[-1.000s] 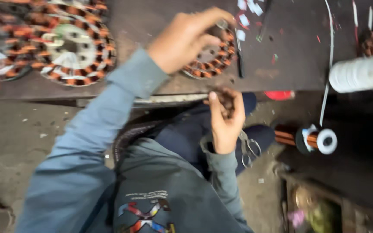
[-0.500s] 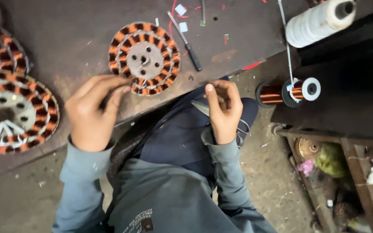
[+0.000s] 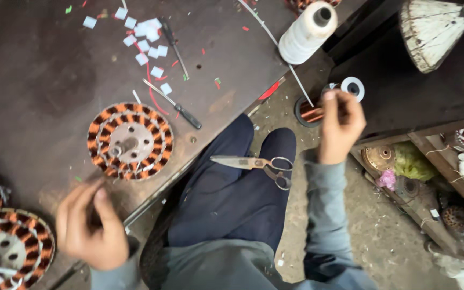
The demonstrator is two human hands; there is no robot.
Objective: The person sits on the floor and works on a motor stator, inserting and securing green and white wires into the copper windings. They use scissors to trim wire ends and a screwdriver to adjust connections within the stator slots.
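1. Since the earlier frame, the right hand [image 3: 340,126] has moved away from the lap and out toward the copper wire spool [image 3: 318,110]; the left hand [image 3: 89,228] has dropped back to the near edge of the workbench [image 3: 38,96].
2. Right fingers are pressed together, apparently pinching the white thread [image 3: 299,80] that runs from the thread cone [image 3: 307,32] — the grip itself is blurred. The spool sits just beyond the fingertips.
3. Left fingers are curled loosely; I cannot tell whether they hold anything. The wound stator [image 3: 130,140] lies just ahead of those fingertips, apart from them.
4. Risk — a sharp pull on the thread could topple the cone or snap the strand.
5. Risk — the scissors [image 3: 256,164] rest loose on the thigh, between both hands; a leg shift would drop them.
6. Risk — a left-hand sweep could scrape the stator's copper windings.
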